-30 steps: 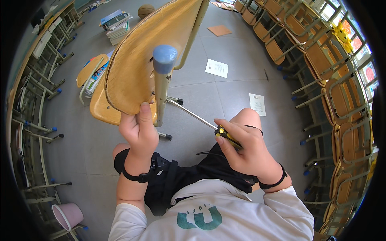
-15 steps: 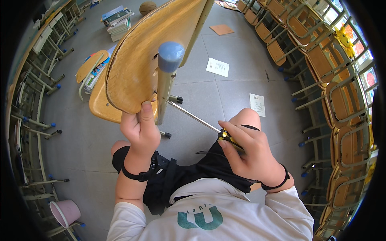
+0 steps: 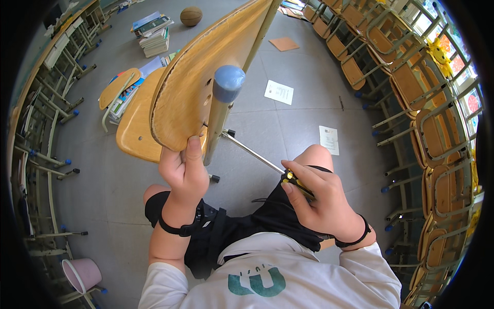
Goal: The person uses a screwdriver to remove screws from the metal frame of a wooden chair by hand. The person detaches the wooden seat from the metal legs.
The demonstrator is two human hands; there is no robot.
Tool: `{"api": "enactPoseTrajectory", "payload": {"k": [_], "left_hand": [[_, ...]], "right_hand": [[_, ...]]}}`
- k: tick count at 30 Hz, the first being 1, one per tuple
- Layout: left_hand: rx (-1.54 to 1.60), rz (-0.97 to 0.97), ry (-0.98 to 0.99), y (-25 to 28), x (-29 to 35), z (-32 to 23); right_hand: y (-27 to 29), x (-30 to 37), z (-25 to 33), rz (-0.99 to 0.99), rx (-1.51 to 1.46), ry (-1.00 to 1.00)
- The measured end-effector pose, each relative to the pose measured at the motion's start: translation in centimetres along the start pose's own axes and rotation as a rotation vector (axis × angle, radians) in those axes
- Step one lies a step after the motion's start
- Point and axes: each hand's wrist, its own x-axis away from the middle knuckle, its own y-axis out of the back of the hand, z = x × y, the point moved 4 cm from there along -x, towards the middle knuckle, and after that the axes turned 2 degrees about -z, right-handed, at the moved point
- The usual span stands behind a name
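A white shirt (image 3: pixel 329 270) with a green print and black shorts (image 3: pixel 242 232) are worn, and a black band is strapped round each wrist. By the right hand (image 3: pixel 327 198), a screwdriver (image 3: pixel 295 182) is held at its black-and-yellow handle, the thumb and fingers closed round it. Its metal shaft is pointed up and leftward, with its tip brought to the edge of a pale metal tube (image 3: pixel 218 121); whether a screw is engaged there cannot be told. By the left hand (image 3: pixel 184 172), the lower edge of a curved wooden panel (image 3: pixel 190 82) is pinched narrowly, the thumb laid on the face turned toward the tube. The panel is tilted up just beside the tube, which is topped by a rounded blue cap (image 3: pixel 229 83). Behind and below the panel, a wooden seat board (image 3: pixel 135 135) is partly covered.

On the grey floor, a pink bucket (image 3: pixel 88 274) is seen at lower left, and two white sheets (image 3: pixel 279 92) are spread beyond the right knee. Desks (image 3: pixel 46 110) are lined along the left, and wooden chairs (image 3: pixel 409 82) are ranged along the right. Farther off, a stack of books (image 3: pixel 154 38) is set near a basketball (image 3: pixel 191 16).
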Motion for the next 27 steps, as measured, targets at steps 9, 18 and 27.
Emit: {"api": "enactPoseTrajectory", "payload": {"k": [9,18,27], "left_hand": [[-0.039,0.029,-0.012,0.4,-0.1,0.3],[-0.018,0.03,0.041,0.4,-0.2,0.3],[-0.041,0.053,0.056,0.6,-0.2,0.0]], "right_hand": [[-0.1,0.2,0.0,-0.002,-0.015,-0.009],[-0.2,0.1,0.1,-0.014,-0.001,0.01],[0.2,0.4,0.7,-0.145,0.197,0.147]]}}
